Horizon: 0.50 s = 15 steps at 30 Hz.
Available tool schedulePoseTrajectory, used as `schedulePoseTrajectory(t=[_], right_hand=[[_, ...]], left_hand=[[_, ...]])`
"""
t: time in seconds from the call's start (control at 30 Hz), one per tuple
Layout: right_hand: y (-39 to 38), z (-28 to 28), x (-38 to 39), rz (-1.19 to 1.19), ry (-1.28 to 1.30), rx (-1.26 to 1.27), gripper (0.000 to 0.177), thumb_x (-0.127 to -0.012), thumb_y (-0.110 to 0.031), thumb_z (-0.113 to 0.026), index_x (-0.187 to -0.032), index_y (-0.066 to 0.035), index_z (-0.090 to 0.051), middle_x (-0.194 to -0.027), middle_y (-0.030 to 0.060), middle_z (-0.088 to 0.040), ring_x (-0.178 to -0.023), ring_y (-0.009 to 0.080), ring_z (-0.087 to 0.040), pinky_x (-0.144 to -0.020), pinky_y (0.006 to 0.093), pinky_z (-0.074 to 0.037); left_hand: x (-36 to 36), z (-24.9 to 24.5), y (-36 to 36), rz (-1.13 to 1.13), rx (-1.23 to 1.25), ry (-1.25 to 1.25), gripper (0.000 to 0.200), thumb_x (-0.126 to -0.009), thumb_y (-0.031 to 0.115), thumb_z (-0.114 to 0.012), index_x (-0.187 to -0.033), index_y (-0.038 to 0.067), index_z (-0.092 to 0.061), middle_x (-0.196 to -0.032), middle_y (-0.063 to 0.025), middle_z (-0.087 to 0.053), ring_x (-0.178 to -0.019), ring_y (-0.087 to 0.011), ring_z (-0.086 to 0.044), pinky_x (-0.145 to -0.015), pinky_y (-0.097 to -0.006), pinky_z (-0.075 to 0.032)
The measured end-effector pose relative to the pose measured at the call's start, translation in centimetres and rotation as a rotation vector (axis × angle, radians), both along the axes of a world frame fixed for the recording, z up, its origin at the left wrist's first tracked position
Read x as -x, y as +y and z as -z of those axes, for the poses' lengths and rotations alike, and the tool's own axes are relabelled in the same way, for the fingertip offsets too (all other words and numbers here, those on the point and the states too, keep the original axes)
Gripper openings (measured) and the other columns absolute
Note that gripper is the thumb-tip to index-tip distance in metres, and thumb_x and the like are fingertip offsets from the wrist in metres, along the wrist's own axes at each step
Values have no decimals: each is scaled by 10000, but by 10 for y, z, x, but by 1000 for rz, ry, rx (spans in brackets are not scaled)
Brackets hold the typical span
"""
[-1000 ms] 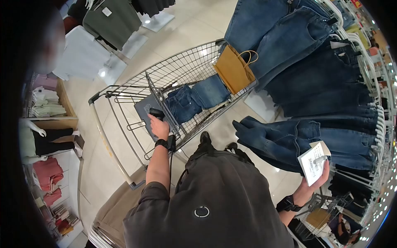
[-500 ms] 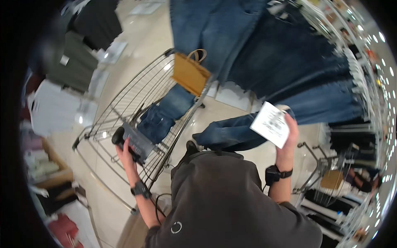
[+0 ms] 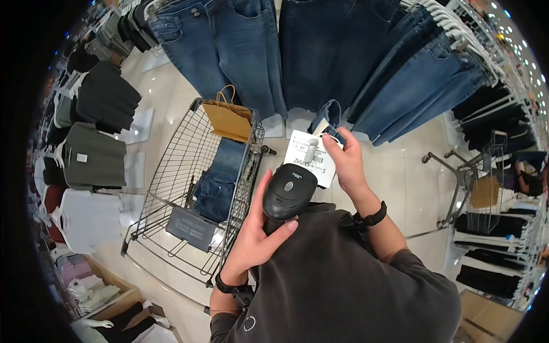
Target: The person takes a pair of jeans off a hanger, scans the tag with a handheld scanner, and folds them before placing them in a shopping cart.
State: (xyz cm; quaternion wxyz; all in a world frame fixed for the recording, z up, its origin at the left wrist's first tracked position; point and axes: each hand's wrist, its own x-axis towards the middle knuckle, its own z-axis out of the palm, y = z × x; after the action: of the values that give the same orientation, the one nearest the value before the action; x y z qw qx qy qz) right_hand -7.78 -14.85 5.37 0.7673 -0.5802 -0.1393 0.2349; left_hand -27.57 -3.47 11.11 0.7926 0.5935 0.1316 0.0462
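Observation:
In front of my chest, my left hand (image 3: 254, 234) is wrapped round a black handheld scanner (image 3: 290, 188), its head over the lower part of a white paper tag. My right hand (image 3: 345, 160) pinches the right edge of that tag (image 3: 300, 147), which bears printed text, a barcode and handwriting. Just behind the tag, part of a blue denim garment (image 3: 327, 114) shows by my right fingertips; the rest of it is hidden. Left of my hands stands a wire shopping cart (image 3: 171, 177) holding folded jeans (image 3: 216, 191) and a brown paper bag (image 3: 229, 120).
Jeans (image 3: 223, 46) hang on racks ahead and to the right. Shirts on hangers (image 3: 94, 154) line the left side. A second cart (image 3: 486, 171) stands at the right near a person (image 3: 529, 177). Folded clothes (image 3: 94, 291) lie at the lower left.
My left hand has brought the scanner from over the cart to the tag. The tag in my right hand is now further left and closer to my body's middle. The view has shifted.

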Motion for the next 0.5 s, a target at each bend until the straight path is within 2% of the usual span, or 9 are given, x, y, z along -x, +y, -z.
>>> schedulePoseTrajectory(t=[0.1,0.17,0.2,0.27,0.33,0.43,0.47,0.5], right_hand=[[-10,-2,0,12,2,-7,144,-917,-164,-629,-855,-53,-561,-750,-36,-588,-653,13,-516,-568,200,-412],[-16,5,-3,27,-34,-9,130,-919,-155,-625,-873,-46,-570,-760,-23,-605,-660,16,-531,-570,201,-419],[-18,7,-4,26,-51,-7,125,-920,-152,-622,-884,-43,-573,-769,-20,-610,-667,16,-537,-574,202,-424],[-21,12,-6,16,-75,1,123,-926,-152,-614,-917,-36,-574,-794,-13,-621,-685,19,-549,-588,203,-437],[-23,16,-9,-6,-86,17,136,-935,-159,-602,-961,-30,-571,-828,-7,-629,-708,23,-561,-609,206,-453],[-24,12,-10,-53,91,-28,168,-951,-174,-580,-1025,-25,-553,-876,-1,-631,-741,29,-572,-646,210,-471],[-23,9,-11,-66,105,-13,158,-952,-176,-580,-1003,-29,-551,-854,-8,-621,-731,25,-563,-631,206,-461],[-22,8,-9,-80,121,4,152,-952,-178,-579,-981,-32,-549,-831,-14,-611,-722,20,-553,-616,201,-450]], left_hand=[[-6,3,-7,39,-61,12,847,-855,33,-636,-1491,11,-77,-1411,-158,-375,-1288,-199,-395,-1059,-313,-310],[-8,10,-12,45,-129,10,839,-852,19,-624,-1494,37,-85,-1274,-133,-444,-1110,-161,-448,-897,-277,-369],[-9,13,-14,33,-150,8,841,-845,3,-616,-1499,63,-90,-1138,-110,-513,-934,-125,-499,-744,-245,-417],[-11,15,-16,11,-166,10,841,-840,-12,-608,-1502,89,-100,-1006,-90,-583,-757,-88,-550,-592,-215,-468],[-12,15,-18,-9,-153,20,834,-842,-12,-608,-1501,90,-107,-1015,-95,-588,-752,-87,-552,-595,-219,-473],[-14,17,-21,-95,-111,-4,835,-845,-18,-605,-1498,81,-94,-1094,-122,-580,-811,-98,-567,-601,-227,-482],[-18,17,-21,-171,-143,51,899,-817,38,-675,-1488,29,-75,-1239,-145,-518,-886,-153,-590,-681,-277,-506],[-24,18,-22,-234,-304,35,928,-799,59,-700,-1485,20,-76,-1247,-163,-515,-911,-178,-597,-710,-289,-507]])
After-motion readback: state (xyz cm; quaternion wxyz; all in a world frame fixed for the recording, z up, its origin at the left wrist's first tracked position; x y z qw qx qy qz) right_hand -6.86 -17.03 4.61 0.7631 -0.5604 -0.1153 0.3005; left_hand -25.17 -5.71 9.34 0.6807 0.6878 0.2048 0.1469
